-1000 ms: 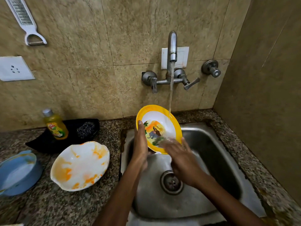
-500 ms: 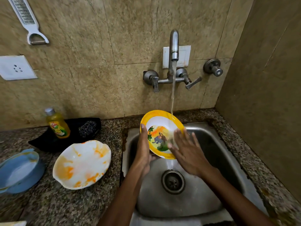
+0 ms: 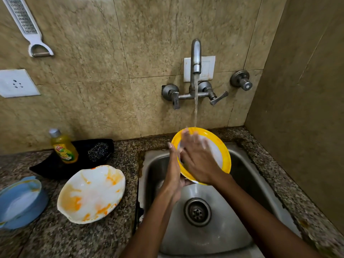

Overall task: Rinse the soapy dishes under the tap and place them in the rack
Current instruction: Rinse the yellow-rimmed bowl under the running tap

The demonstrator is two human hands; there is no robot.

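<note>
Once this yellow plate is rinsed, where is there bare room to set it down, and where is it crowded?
Bare granite lies in front of the stained white plate, and along the strip right of the sink. The sink floor around the drain is free. Left counter is crowded: blue bowl, black tray, soap bottle. No rack shows.

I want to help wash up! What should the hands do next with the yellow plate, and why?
Probably keep rubbing: the right hand lies flat on the yellow plate, which the left hand holds tilted under the running water.

the yellow bottle (image 3: 64, 148) label's lettering is unreadable.
</note>
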